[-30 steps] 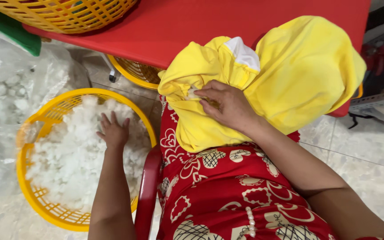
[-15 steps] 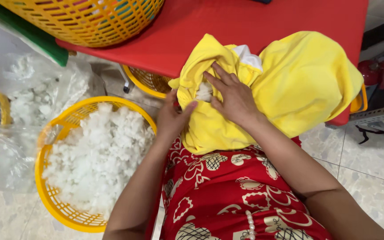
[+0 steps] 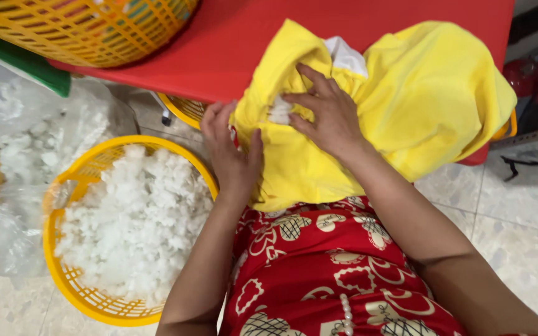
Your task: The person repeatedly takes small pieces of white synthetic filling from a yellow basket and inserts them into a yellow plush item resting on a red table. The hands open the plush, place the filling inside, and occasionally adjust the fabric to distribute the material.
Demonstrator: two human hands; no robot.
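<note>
A yellow fabric cover lies half on the red table and half on my lap, bulging with white stuffing. My right hand presses on the cover, its fingers at a small opening where a tuft of white stuffing shows. At the cover's left edge my left hand holds the cloth beside that opening. A white patch shows at the top of the cover.
A yellow plastic basket full of white stuffing sits on the tiled floor at my left. A clear plastic bag of stuffing lies behind it. Another yellow basket stands on the table, and one sits under it.
My left hand came out of the floor basket and moved right to the yellow cover's edge. My right hand stayed on the cover, its fingers shifting at the opening.
</note>
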